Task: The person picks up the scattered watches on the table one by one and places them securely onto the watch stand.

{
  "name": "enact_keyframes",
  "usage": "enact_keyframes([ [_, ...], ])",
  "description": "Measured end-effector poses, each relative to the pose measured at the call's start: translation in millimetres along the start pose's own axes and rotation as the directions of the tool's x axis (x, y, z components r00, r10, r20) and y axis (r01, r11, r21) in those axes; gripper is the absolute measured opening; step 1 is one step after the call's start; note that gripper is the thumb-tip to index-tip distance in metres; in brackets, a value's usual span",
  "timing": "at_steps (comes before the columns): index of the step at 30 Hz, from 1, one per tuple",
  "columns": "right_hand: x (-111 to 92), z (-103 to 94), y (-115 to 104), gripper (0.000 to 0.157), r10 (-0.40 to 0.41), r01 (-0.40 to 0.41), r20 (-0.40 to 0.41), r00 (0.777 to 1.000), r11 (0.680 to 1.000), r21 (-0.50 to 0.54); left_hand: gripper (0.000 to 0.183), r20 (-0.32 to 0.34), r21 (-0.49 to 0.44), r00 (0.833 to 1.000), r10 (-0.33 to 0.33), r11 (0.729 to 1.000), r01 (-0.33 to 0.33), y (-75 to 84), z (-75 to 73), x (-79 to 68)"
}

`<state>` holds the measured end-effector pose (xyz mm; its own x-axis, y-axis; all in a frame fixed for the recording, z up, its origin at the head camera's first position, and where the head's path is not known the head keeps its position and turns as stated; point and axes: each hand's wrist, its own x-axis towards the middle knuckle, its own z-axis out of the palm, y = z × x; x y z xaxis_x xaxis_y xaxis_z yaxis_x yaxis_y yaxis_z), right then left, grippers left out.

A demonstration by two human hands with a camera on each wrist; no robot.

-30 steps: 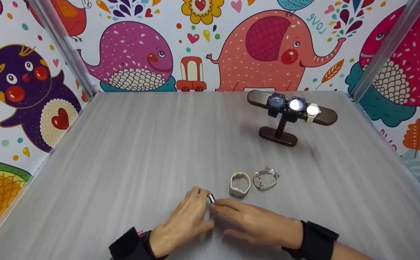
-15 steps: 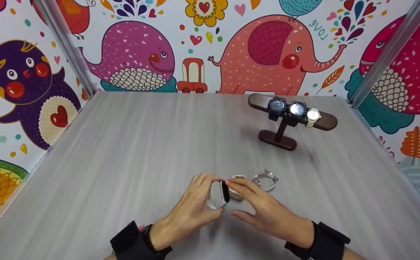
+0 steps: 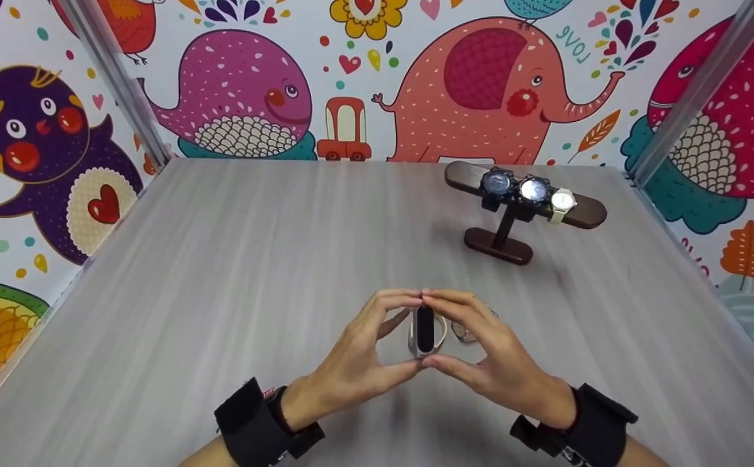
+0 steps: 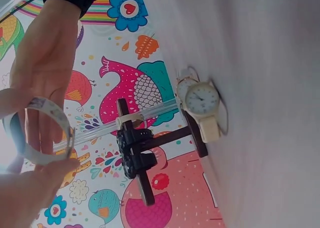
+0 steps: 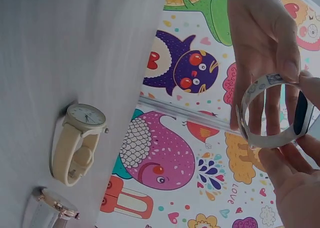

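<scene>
My left hand (image 3: 354, 353) and right hand (image 3: 506, 357) meet at a smart band (image 3: 424, 331) with a dark oblong screen and pale strap. Thumbs pinch it from below and fingertips from above, off the table. In the right wrist view its white strap (image 5: 275, 139) is a closed loop with printed pictures. Past the band, a cream watch (image 5: 70, 150) stands on the table, partly hidden in the head view. Beside that is a second watch (image 5: 47, 210) with a rose-gold case, largely covered by my right fingers in the head view.
Toward the back right stands a dark wooden watch stand (image 3: 498, 248). Its bar carries two black watches (image 3: 497, 184) and a pale gold one (image 3: 563, 202). Cartoon-printed walls (image 3: 377, 78) with metal corner posts (image 3: 114, 84) enclose the grey table (image 3: 273, 259).
The smart band has been lifted and carried right and away from me, and its screen has turned toward me. My right hand, earlier touching it with fingertips, now pinches it too.
</scene>
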<state>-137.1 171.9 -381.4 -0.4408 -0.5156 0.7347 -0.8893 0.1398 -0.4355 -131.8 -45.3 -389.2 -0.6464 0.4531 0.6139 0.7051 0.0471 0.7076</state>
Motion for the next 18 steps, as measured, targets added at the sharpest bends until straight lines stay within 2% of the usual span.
enact_keyframes([
  [4, 1, -1.4, 3, 0.068, -0.010, 0.010, -0.016, 1.000, 1.000, 0.011, 0.061, -0.017, -0.032, 1.000, 0.015, 0.999, -0.016, -2.4, 4.2, 2.8],
  [13, -1, -0.5, 9, 0.060, -0.076, 0.078, -0.035, 0.996, 0.996, 0.042, 0.062, -0.027, -0.009, 0.998, 0.062, 0.998, -0.062, -6.0, 8.5, 5.3],
  [18, -1, -1.9, 12, 0.060, -0.076, 0.077, -0.027, 0.997, 0.996, 0.043, 0.061, -0.016, 0.006, 0.998, 0.063, 0.998, -0.063, -8.5, 8.5, 8.0],
])
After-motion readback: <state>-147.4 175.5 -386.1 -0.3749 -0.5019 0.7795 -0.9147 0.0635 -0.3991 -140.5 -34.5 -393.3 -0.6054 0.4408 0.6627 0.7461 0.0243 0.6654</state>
